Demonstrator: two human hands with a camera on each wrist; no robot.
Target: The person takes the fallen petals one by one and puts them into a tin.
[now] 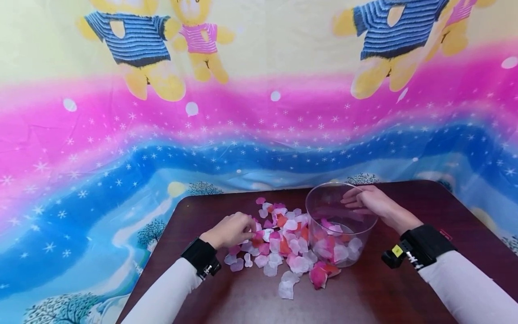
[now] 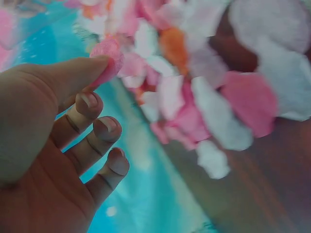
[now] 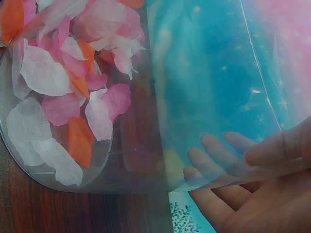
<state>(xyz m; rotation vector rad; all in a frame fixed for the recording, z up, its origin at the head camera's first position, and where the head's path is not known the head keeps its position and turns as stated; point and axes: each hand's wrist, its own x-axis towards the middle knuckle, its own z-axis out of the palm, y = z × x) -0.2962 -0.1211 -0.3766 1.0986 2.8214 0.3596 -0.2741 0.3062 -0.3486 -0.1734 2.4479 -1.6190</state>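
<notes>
The left hand (image 1: 234, 229) pinches one pink petal (image 2: 108, 58) between thumb and forefinger, its other fingers loosely bent. To its right lies a heap of white, pink and orange petals (image 1: 283, 238), reaching to a clear tub (image 1: 364, 236) with more petals inside. The right hand (image 1: 374, 204) grips the tub's side at the rim; through the plastic, which side each finger is on is hard to tell.

Outward from the left hand, a strip of brown table (image 1: 176, 225) runs to the left edge; past the right hand, tabletop reaches the right edge. The back edge lies close behind the tub, against a patterned cloth (image 1: 263, 121). In the head view the pinched petal is mostly hidden by the left hand. A yellow label (image 1: 397, 250) by the right wrist is too small to read.
</notes>
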